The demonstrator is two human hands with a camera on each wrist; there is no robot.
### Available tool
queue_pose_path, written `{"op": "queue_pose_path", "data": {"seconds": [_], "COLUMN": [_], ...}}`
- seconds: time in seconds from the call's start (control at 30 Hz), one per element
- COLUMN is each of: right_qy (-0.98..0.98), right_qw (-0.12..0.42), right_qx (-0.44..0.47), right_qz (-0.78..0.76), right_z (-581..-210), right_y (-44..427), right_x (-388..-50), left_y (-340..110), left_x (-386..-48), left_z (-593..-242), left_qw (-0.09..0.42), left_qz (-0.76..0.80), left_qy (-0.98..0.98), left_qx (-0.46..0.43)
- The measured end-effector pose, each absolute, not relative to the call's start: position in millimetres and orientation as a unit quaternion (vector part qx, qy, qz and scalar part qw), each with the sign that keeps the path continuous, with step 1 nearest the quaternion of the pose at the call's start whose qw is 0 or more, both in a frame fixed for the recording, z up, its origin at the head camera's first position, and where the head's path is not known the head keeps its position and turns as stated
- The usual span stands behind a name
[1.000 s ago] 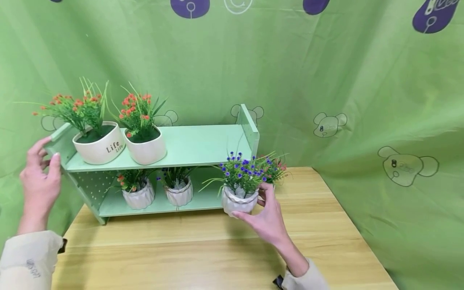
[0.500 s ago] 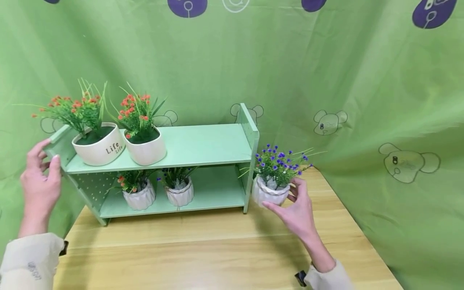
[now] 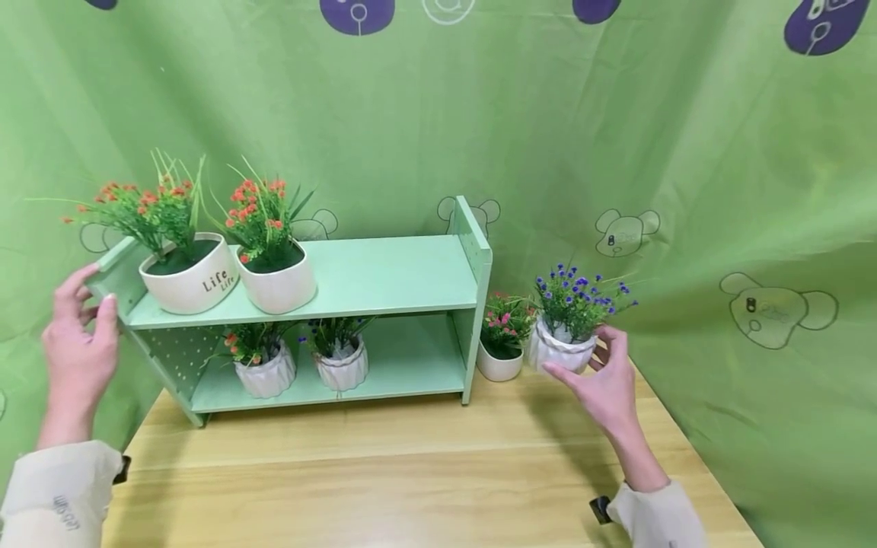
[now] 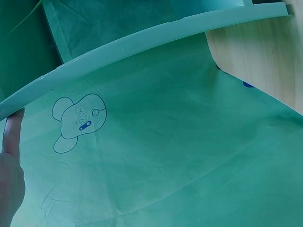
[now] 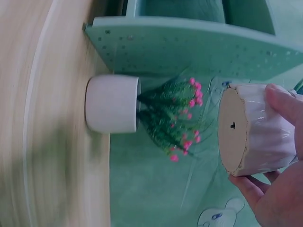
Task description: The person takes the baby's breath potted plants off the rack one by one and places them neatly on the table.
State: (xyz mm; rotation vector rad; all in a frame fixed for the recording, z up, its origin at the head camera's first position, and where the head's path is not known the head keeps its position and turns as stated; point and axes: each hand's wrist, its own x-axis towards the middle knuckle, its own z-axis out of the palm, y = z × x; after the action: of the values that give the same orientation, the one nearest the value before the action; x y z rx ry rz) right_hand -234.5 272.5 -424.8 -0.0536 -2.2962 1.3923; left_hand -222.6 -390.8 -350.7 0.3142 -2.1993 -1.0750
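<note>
In the head view, my right hand [image 3: 606,384] holds a white fluted flowerpot [image 3: 563,350] with small blue flowers between thumb and fingers. It is raised above the table; the right wrist view shows its pale underside [image 5: 232,130]. Just left of it, a smooth white pot [image 3: 502,365] with pink flowers stands on the table beside the shelf's right side panel. My left hand [image 3: 81,342] grips the upper left side panel of the pale green two-tier shelf [image 3: 390,270], thumb at the front edge. In the left wrist view, one finger [image 4: 13,135] touches the panel's edge.
Two white pots with orange-red flowers, one lettered "Life" [image 3: 192,285] and one plain [image 3: 277,285], stand on the top tier's left. Below are two fluted pots, one orange-flowered [image 3: 267,377], one blue-flowered [image 3: 344,369]. Behind the wooden table [image 3: 384,472] hangs a green curtain [image 3: 548,114].
My right hand has carried the blue-flowered pot rightward from the shelf's lower right front, past the side panel, beyond the pink-flowered pot, now uncovered. My left hand stays on the shelf.
</note>
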Motion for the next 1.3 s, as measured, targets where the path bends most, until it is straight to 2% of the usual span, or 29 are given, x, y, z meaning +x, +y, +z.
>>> {"op": "queue_pose_path", "data": {"seconds": [0.53,0.77,1.3], "right_qy": [-0.823,-0.815,-0.780], "right_qw": [0.231,0.228,0.231], "right_qx": [-0.064,-0.067,-0.108], "right_qz": [0.515,0.528,0.571], "right_z": [-445.8,-451.5,-480.2], "right_y": [307.0,312.6,315.8], "right_x": [-280.3,-304.7,-339.6], "left_y": [-392.4,-391.0,-389.7], "left_x": [-225.1,-225.0,-226.1], "left_z": [-355.9,-358.6,-352.7], "left_qw": [0.330,0.361,0.341], "left_qz": [-0.416,-0.410,-0.410], "left_qy": [-0.838,-0.829,-0.837], "left_qx": [0.123,0.119,0.123]}}
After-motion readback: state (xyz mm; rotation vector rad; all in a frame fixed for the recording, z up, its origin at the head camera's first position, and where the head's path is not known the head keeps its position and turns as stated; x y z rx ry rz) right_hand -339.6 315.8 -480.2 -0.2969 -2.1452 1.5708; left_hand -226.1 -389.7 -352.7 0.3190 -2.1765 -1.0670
